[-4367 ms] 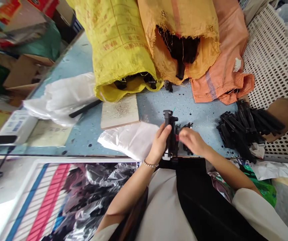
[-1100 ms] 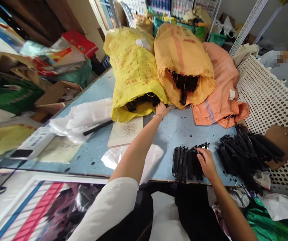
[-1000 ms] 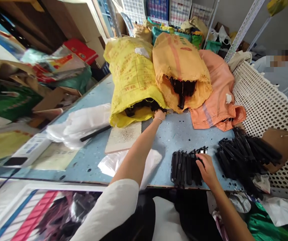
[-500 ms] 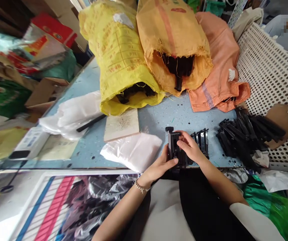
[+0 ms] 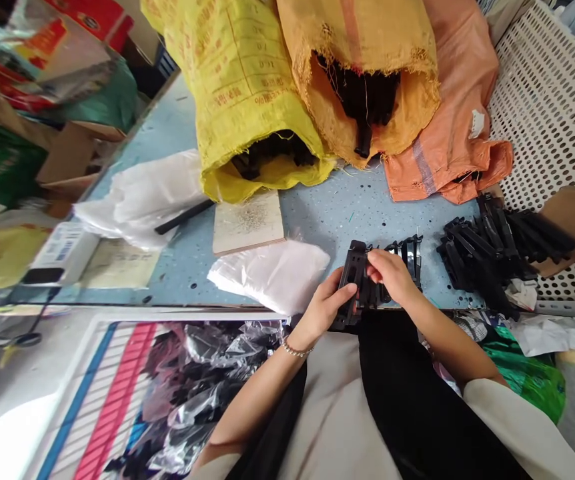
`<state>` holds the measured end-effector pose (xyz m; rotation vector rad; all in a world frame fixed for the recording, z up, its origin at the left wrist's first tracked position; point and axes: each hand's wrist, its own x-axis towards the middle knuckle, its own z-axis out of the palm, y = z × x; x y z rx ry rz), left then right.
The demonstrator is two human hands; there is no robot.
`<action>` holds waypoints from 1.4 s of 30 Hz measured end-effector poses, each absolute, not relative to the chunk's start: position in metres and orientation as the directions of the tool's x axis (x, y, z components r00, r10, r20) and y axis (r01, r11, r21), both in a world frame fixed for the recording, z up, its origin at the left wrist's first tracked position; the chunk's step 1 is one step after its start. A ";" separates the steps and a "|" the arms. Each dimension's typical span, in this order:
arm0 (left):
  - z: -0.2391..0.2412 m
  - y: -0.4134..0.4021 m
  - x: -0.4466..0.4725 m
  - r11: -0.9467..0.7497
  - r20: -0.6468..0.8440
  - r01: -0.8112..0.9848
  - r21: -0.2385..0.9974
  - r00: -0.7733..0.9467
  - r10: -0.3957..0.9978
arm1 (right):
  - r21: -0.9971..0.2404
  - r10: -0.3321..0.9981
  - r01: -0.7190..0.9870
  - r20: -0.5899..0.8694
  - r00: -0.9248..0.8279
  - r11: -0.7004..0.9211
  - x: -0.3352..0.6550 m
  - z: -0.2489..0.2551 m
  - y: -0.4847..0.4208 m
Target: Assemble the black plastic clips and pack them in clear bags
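My left hand (image 5: pixel 328 305) grips a long black plastic part (image 5: pixel 353 273) at the near edge of the blue table (image 5: pixel 317 213). My right hand (image 5: pixel 390 275) is closed over the same part from the right, fingers on its upper end. Just to the right stands a row of the same black parts (image 5: pixel 401 260) side by side. A bigger loose pile of black parts (image 5: pixel 492 253) lies further right. At the back, a yellow sack (image 5: pixel 237 87) and an orange sack (image 5: pixel 362 67) lie open with black parts inside.
A folded white plastic bag (image 5: pixel 272 273) lies left of my hands. A pale board (image 5: pixel 248 223) and crumpled white plastic (image 5: pixel 142 197) sit beyond. A white perforated crate (image 5: pixel 552 113) stands at right. A salmon sack (image 5: pixel 460 113) lies by it. Clear bags of parts (image 5: pixel 192 387) lie below the table.
My left hand came back from the yellow sack's mouth with a black part. Both hands now hold it at the table's near edge, beside the row.
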<state>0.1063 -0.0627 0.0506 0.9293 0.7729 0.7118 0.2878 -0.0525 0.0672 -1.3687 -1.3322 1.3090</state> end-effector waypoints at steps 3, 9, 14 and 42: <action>0.049 -0.061 0.110 0.439 -0.295 -0.196 0.877 0.501 0.813 | -0.939 0.918 0.025 -0.339 -0.205 -0.342 0.290 0.061 -0.047; 0.057 -0.058 0.101 0.521 -0.350 -0.206 0.829 0.535 0.769 | -0.708 0.973 0.670 0.120 -0.199 0.225 0.309 0.082 -0.044; 0.063 -0.060 0.102 0.446 -0.300 -0.178 0.877 0.521 0.799 | -0.609 0.933 0.714 0.141 -0.332 0.346 0.305 0.084 -0.047; 0.049 -0.049 0.037 0.799 -0.522 0.261 0.541 0.850 0.076 | -0.382 0.634 0.562 0.090 -0.768 0.734 0.291 0.088 -0.084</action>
